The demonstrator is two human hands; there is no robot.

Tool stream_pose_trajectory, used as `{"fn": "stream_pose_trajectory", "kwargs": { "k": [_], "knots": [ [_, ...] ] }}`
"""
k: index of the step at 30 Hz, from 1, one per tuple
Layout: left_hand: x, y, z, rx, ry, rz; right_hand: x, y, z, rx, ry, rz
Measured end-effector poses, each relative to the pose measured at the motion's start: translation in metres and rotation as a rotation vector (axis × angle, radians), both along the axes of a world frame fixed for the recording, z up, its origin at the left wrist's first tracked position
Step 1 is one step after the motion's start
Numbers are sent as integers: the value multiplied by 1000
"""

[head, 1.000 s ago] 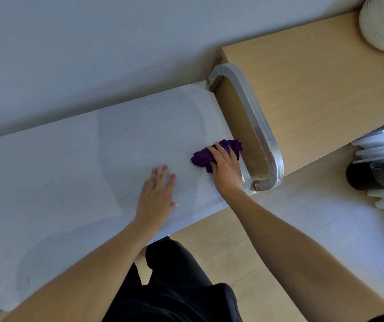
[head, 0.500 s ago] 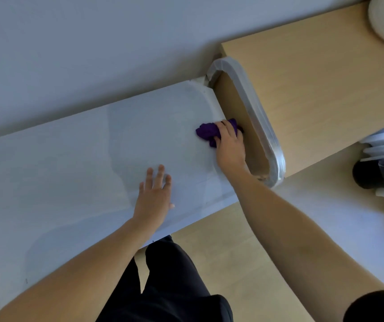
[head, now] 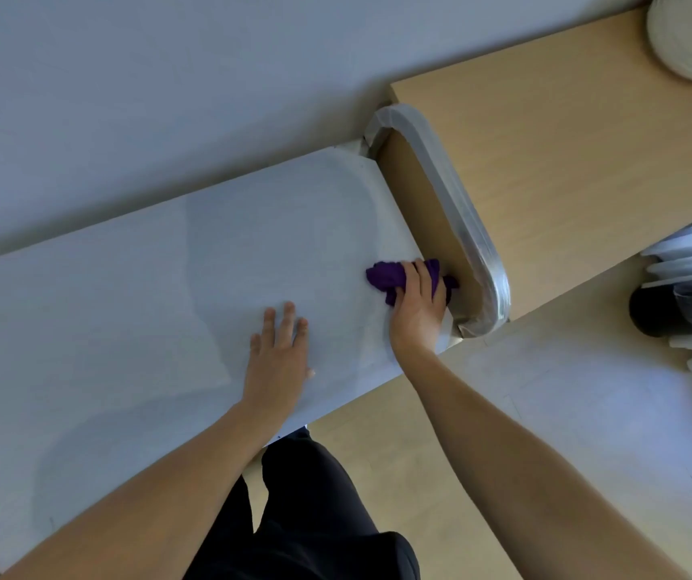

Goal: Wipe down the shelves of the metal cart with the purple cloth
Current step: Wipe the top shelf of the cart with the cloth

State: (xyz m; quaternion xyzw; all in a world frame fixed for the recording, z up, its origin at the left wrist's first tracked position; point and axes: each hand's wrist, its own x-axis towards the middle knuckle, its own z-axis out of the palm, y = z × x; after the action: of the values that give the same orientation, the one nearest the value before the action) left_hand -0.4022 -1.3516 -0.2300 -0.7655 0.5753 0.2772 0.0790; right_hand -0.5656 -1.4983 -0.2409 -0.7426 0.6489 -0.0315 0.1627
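The right hand [head: 417,316] grip curls around the bunched purple cloth [head: 386,278] at the right end of the top shelf [head: 126,307], beside the handle [head: 461,211]. The left hand [head: 279,362] lies flat, holding nothing. The shelf's long axis runs leftward from the grip.

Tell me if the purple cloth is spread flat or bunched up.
Bunched up: purple cloth is a crumpled wad under the right hand.
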Motion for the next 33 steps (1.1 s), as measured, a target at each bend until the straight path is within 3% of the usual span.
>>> {"fn": "stream_pose_trajectory", "kwargs": {
  "k": [6, 15, 18, 22, 25, 33],
  "knots": [
    [0, 0, -1, 14, 38, 17, 63, -78, 2, -43, -42, 174],
    [2, -3, -1, 23, 44, 21, 109, -136, 10, 74, -69, 266],
    [3, -3, -3, 30, 40, 11, 86, -118, 13, 72, -118, 264],
    [2, -4, -3, 55, 29, -8, 27, -48, 11, 61, -126, 28],
    [3, -3, -1, 29, 56, 1, -4, 6, 8, 39, -68, -31],
    [19, 8, 9, -69, 200, 62, 0, 51, 10, 44, -56, -55]
  ]
}}
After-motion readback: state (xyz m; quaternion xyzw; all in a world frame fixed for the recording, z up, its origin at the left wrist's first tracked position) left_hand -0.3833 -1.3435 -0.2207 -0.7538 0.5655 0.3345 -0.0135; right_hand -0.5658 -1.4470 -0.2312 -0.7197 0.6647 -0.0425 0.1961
